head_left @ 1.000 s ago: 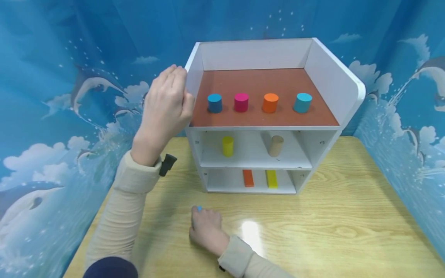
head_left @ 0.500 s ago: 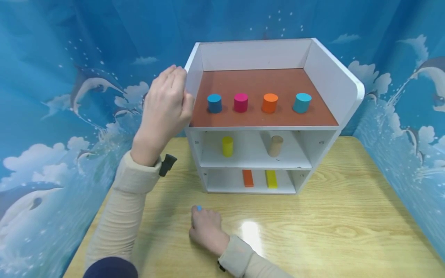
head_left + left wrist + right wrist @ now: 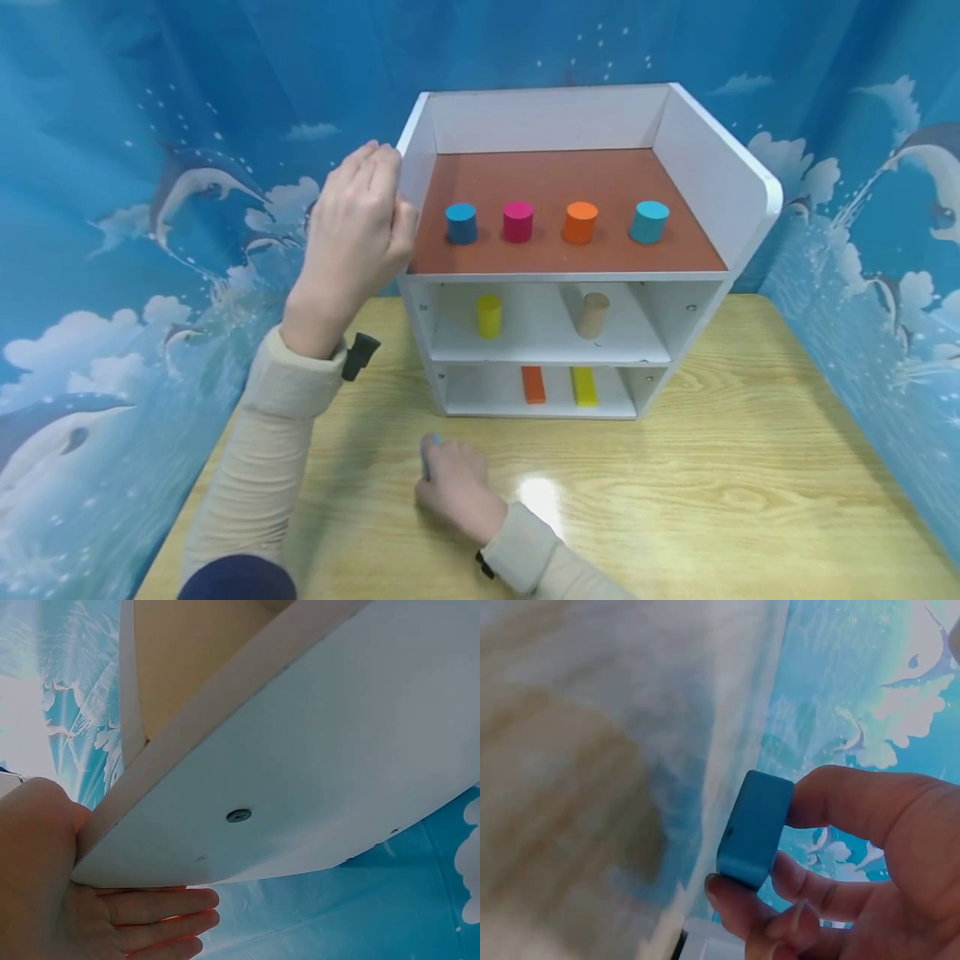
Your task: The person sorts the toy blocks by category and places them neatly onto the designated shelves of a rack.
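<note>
My left hand [image 3: 356,225] holds the upper left side panel of a white shelf unit [image 3: 555,277]. In the left wrist view, the corner of that panel [image 3: 225,772] sits between the thumb and the fingers; the thumb is mostly hidden behind it. Low in front of the unit, my right hand [image 3: 457,492] pinches a small blue rectangular block [image 3: 757,829] between thumb and fingertips. From the head only slivers of the block show past the fingers, while the right wrist view shows it tilted, with a small dark mark on one face.
On the brown top stand blue [image 3: 461,223], magenta [image 3: 517,222], orange [image 3: 580,223] and turquoise [image 3: 648,222] cylinders. Yellow [image 3: 489,317] and tan [image 3: 592,316] cylinders occupy the middle shelf. Orange [image 3: 533,385] and yellow [image 3: 584,387] flat blocks lie below. A wooden table [image 3: 750,500] supports the unit.
My right hand has shifted slightly right and toward the unit with the blue block, more of which now shows beside the fingers. My left hand keeps its place on the panel.
</note>
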Demonstrator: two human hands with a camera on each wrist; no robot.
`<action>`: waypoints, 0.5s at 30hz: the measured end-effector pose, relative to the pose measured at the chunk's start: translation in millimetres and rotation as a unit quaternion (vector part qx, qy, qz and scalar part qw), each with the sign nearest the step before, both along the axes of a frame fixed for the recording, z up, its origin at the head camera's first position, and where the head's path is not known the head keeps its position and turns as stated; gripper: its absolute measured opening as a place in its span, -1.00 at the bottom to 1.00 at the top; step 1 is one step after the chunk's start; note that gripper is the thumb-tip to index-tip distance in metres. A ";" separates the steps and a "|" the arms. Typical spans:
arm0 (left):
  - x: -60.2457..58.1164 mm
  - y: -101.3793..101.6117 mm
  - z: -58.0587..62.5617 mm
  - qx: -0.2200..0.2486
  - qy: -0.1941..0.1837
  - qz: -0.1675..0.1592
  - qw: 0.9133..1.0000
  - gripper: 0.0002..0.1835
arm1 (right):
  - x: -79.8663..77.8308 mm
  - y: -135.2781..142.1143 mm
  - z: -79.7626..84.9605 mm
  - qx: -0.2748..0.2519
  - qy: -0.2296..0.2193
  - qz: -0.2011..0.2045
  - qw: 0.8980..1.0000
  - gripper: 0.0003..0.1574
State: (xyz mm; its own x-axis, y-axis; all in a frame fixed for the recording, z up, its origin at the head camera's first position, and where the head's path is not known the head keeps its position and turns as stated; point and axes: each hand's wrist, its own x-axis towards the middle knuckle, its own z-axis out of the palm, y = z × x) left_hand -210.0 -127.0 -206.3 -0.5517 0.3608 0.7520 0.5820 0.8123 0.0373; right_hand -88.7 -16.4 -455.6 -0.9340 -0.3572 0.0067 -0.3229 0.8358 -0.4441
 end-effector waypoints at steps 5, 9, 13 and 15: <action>-0.3 0.0 -0.1 -0.006 0.000 0.005 1.000 -0.50 | -3.9 9.3 3.6 -0.002 0.028 -0.015 1.000 -0.70; -0.5 0.1 -0.2 -0.008 0.002 0.006 1.000 -0.50 | -8.5 18.5 7.7 -0.019 0.024 -0.029 0.999 -0.71; -0.8 0.0 -0.2 -0.005 0.004 0.004 1.000 -0.51 | -16.1 26.4 10.8 -0.023 0.015 -0.049 0.998 -0.69; -0.7 0.0 -0.4 -0.002 0.003 0.002 1.000 -0.51 | -20.0 29.9 11.8 -0.018 0.019 -0.058 0.998 -0.68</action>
State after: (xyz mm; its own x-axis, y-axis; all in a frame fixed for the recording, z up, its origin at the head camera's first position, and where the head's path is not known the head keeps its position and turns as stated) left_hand -210.8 -127.0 -206.7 -0.5482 0.3617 0.7541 0.5786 0.8151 0.0296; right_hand -108.8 13.5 -443.7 -0.9678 -0.2462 0.0533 -0.2423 0.8519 -0.4643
